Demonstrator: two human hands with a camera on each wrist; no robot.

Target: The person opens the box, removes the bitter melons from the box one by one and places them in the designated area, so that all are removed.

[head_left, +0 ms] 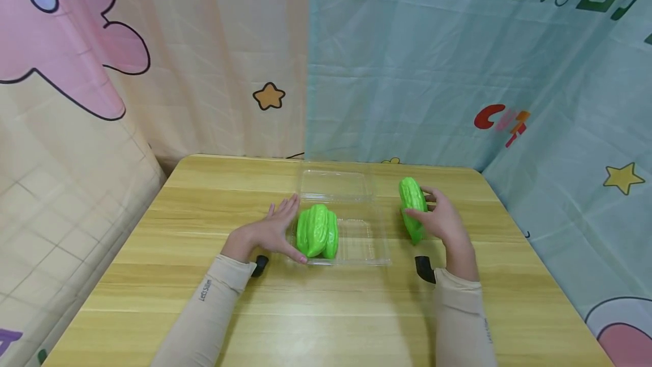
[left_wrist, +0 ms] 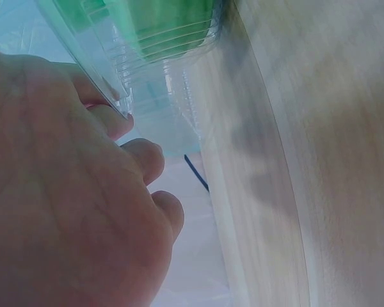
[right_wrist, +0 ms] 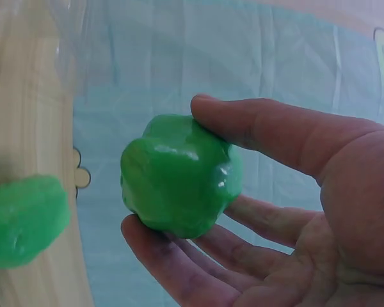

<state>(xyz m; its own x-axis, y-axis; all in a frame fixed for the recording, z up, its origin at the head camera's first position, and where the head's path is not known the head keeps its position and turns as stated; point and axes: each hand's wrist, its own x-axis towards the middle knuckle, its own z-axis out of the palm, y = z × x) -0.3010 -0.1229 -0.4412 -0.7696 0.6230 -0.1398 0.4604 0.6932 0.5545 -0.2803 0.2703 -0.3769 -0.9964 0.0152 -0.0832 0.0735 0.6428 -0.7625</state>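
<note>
My right hand (head_left: 445,217) grips a bright green, ridged bitter melon (head_left: 411,192) between thumb and fingers. Its lobed, glossy end faces the right wrist view, raised above the tabletop. Partly behind the held one in the head view, another bitter melon (right_wrist: 25,220) lies on the table. At the left end of a clear plastic box (head_left: 364,245), my left hand (head_left: 267,234) spreads its fingers along the side, thumb at the front corner. Fingertips (left_wrist: 147,160) are right by the box's rim in the left wrist view. Several bitter melons (head_left: 318,231) lie side by side in the box's left half.
Behind the box, its clear lid (head_left: 336,183) lies opened back toward the far edge. The wooden table (head_left: 326,310) reaches to printed curtains (head_left: 387,101) at the back and sides. Black wrist mounts (head_left: 425,269) stick out by both cuffs.
</note>
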